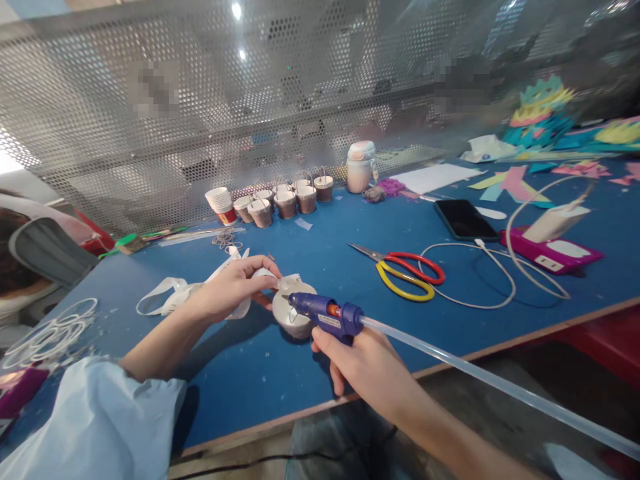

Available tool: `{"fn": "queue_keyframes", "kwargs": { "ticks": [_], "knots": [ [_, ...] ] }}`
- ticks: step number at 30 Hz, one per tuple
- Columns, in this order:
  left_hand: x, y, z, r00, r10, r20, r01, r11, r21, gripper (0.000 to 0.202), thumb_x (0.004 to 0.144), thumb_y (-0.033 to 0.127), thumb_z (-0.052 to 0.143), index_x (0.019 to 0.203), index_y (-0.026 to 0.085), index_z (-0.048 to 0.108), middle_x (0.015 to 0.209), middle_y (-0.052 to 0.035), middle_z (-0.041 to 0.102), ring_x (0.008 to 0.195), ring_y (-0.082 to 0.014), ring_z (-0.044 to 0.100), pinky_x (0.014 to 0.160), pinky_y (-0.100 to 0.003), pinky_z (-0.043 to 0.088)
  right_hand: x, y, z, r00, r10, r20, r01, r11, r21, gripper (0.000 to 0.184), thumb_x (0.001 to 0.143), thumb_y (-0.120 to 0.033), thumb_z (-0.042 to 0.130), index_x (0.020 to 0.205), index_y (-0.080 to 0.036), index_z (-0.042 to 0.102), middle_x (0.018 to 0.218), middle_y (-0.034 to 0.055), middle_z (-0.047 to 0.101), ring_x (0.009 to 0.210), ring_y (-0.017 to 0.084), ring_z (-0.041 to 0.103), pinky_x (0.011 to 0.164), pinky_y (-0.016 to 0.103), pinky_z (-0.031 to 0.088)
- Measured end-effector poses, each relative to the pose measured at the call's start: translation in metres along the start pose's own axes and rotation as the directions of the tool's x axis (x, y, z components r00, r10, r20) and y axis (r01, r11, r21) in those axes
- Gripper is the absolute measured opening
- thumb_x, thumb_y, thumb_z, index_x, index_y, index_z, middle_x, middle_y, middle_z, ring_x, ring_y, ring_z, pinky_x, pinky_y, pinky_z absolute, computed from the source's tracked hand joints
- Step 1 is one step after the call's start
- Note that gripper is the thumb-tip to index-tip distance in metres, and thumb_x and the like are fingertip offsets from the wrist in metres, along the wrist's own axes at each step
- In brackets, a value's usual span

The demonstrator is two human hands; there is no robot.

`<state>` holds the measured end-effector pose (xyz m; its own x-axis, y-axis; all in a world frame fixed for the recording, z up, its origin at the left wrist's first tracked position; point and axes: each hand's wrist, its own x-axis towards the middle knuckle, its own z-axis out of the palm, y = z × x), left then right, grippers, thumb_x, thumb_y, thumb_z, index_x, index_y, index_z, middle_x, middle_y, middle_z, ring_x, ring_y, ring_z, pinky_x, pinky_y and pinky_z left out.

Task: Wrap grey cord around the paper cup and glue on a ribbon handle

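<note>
My right hand (363,363) grips a blue glue gun (327,315) with a long clear glue stick (475,377) trailing out behind it. Its nozzle points at the rim of a small white paper cup (291,319) lying on the blue table (250,373). My left hand (235,285) pinches a white ribbon strip (173,293) against the top of that cup, fingers closed on it. The rest of the ribbon trails off to the left across the table.
Red and yellow scissors (407,273), a black phone (464,219), a white cable (495,280) and a pink box (553,250) lie to the right. Several paper cups (285,200) and a pale bottle (360,167) stand by the perforated metal screen (250,100). White rings (53,330) lie at left.
</note>
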<state>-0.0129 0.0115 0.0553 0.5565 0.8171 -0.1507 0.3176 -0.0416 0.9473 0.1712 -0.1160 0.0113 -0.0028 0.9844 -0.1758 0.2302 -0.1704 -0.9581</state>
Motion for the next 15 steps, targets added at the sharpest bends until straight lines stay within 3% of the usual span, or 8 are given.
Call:
{"fn": "queue_keyframes", "kwargs": {
  "ticks": [5,10,15],
  "knots": [
    [0.000,-0.003,-0.002,1.000,0.019,0.017,-0.020,0.997,0.075,0.021,0.074,0.033,0.066,0.086,0.017,0.059,0.082,-0.0010,0.063,0.073,-0.0135,0.061,0.062,-0.024,0.054,0.005,0.004,0.002,1.000,0.011,0.025,-0.011,1.000,0.017,0.029,0.087,-0.039,0.049,0.073,-0.017,0.064,0.036,-0.0044,0.047,0.037,0.012,0.051,0.043,0.021,0.041],
    [0.000,-0.003,-0.005,0.998,0.053,0.033,-0.058,0.983,0.172,0.023,0.073,0.030,0.066,0.091,0.018,0.058,0.079,0.0012,0.062,0.069,-0.0128,0.061,0.064,-0.025,0.053,0.000,0.010,-0.001,0.996,0.069,0.057,-0.072,0.996,0.053,0.029,0.087,-0.041,0.050,0.075,-0.018,0.063,0.035,-0.0049,0.047,0.035,0.011,0.048,0.042,0.021,0.040],
    [-0.002,-0.003,-0.008,0.995,0.094,0.029,-0.098,0.940,0.326,0.018,0.074,0.028,0.064,0.089,0.019,0.062,0.082,0.0003,0.063,0.071,-0.0137,0.060,0.066,-0.024,0.052,-0.010,0.014,-0.008,0.999,0.050,0.009,-0.050,0.998,0.048,0.030,0.088,-0.041,0.051,0.074,-0.017,0.064,0.036,-0.0052,0.047,0.038,0.012,0.049,0.052,0.024,0.044]
  ]
}}
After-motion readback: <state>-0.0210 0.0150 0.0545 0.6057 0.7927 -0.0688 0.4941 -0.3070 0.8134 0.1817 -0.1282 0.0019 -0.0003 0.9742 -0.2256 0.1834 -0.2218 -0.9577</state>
